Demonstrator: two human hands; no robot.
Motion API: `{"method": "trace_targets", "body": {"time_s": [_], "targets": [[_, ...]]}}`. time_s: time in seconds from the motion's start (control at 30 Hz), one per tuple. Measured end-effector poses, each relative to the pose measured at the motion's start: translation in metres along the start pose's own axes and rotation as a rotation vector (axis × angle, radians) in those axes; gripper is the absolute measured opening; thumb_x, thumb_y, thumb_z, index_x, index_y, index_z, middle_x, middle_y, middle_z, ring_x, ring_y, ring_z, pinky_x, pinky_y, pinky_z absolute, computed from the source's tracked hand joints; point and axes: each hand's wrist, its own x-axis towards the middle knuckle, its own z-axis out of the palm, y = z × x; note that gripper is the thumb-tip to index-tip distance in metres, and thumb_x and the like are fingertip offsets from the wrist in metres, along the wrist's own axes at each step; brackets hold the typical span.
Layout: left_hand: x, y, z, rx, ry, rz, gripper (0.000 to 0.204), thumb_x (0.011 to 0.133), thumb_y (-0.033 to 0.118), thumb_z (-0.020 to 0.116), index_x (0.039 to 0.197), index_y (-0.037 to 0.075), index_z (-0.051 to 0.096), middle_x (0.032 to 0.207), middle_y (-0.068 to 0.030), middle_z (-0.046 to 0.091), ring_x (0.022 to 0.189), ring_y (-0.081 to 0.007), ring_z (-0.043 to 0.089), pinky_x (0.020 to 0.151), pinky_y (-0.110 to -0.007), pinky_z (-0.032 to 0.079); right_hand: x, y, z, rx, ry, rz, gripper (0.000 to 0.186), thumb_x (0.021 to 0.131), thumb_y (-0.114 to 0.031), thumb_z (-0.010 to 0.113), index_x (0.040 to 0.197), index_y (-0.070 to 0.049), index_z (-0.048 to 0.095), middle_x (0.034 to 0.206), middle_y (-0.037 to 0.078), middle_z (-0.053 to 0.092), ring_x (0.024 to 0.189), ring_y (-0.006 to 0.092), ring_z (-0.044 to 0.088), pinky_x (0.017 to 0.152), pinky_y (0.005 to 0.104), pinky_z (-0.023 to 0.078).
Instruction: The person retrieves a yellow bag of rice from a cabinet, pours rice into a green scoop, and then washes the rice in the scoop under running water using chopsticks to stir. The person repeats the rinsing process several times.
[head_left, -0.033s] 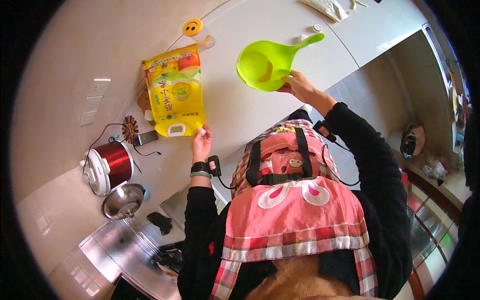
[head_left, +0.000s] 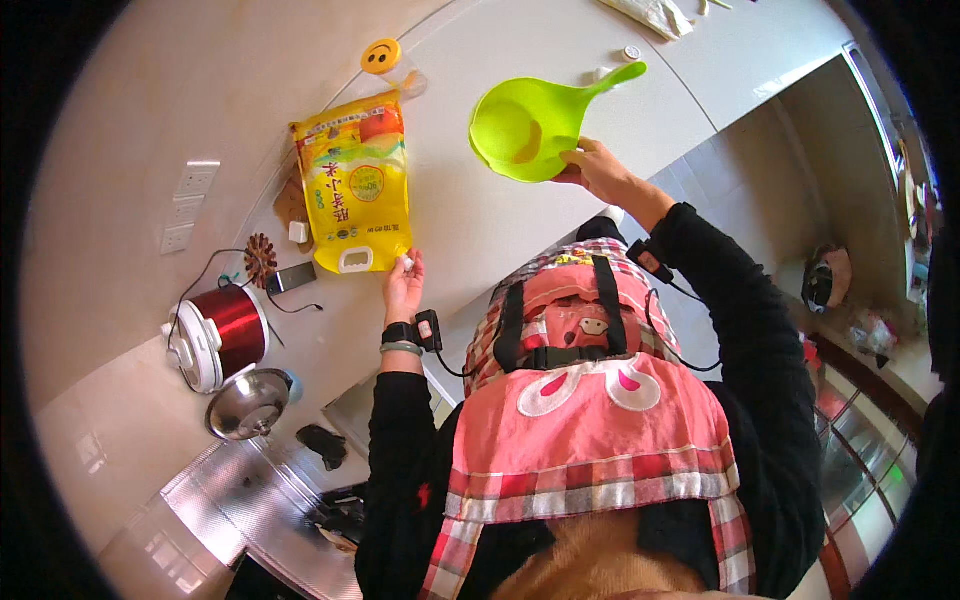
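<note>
A bright yellow plastic bag (head_left: 385, 215) with a handle cut-out lies on the white counter at the left. At its near corner, the fingers of my left hand (head_left: 403, 290) are closed on a small white spout cap. My right hand (head_left: 605, 175) grips the near rim of a lime-green plastic scoop (head_left: 500, 130), its handle pointing away to the right. A small patch of tan, grain-like stuff lies inside the scoop. Some of my right fingers are hidden beneath the rim.
A clear jar with a yellow smiley lid (head_left: 381, 56) stands beyond the bag. Left are a phone (head_left: 291, 278), a red-and-white rice cooker (head_left: 230, 325) with its cord, and a metal bowl (head_left: 248, 404). Small white caps (head_left: 631, 53) sit beyond the scoop. The counter (head_left: 450, 210) ends before me.
The yellow bag has shifted and turned very slightly. Both hands keep their holds, with the scoop almost where it was.
</note>
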Motion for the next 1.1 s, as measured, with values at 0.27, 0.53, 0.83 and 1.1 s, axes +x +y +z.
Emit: {"method": "trace_targets", "body": {"time_s": [0.27, 0.53, 0.83, 1.1], "targets": [[0.013, 0.031, -0.019, 0.634, 0.221, -0.193, 0.045, 0.083, 0.051, 0.057, 0.088, 0.006, 0.054, 0.078, -0.0081, 0.060, 0.073, -0.0218, 0.064, 0.058, -0.023, 0.051, -0.028, -0.027, -0.034, 0.042, 0.050, 0.062, 0.035, 0.089, -0.005, 0.042, 0.121, 0.011, 0.041, 0.115, 0.022, 0.054, 0.097, 0.0307, 0.061, 0.090, 0.0360, 0.050], [-0.024, 0.010, 0.087, 0.828, 0.087, -0.196, 0.036, 0.087, 0.042, 0.057, 0.089, 0.006, 0.057, 0.077, -0.0059, 0.063, 0.063, -0.0142, 0.059, 0.052, -0.022, 0.045, -0.084, -0.075, -0.136, 0.123, 0.022, -0.033, 0.035, 0.090, -0.010, 0.044, 0.118, 0.011, 0.043, 0.111, 0.021, 0.056, 0.091, 0.0261, 0.064, 0.084, 0.0334, 0.052], [-0.034, -0.168, 0.469, 1.061, -0.671, -0.128, 0.052, 0.087, 0.033, 0.061, 0.123, 0.004, 0.039, 0.113, -0.0136, 0.057, 0.095, -0.0223, 0.060, 0.077, -0.030, 0.048, -0.163, -0.134, -0.276, 0.015, 0.288, -0.112, 0.040, 0.093, -0.020, 0.048, 0.123, 0.005, 0.039, 0.111, 0.020, 0.056, 0.087, 0.0246, 0.066, 0.078, 0.0300, 0.054], [-0.055, -0.381, 0.679, 1.021, -0.973, -0.520, 0.063, 0.086, 0.023, 0.062, 0.133, 0.002, 0.025, 0.120, -0.0188, 0.049, 0.104, -0.0313, 0.057, 0.084, -0.041, 0.051, -0.219, -0.192, -0.399, -0.024, 0.662, -0.169, 0.050, 0.090, -0.022, 0.054, 0.127, 0.006, 0.035, 0.118, 0.022, 0.052, 0.085, 0.0281, 0.066, 0.071, 0.0315, 0.056]]}}
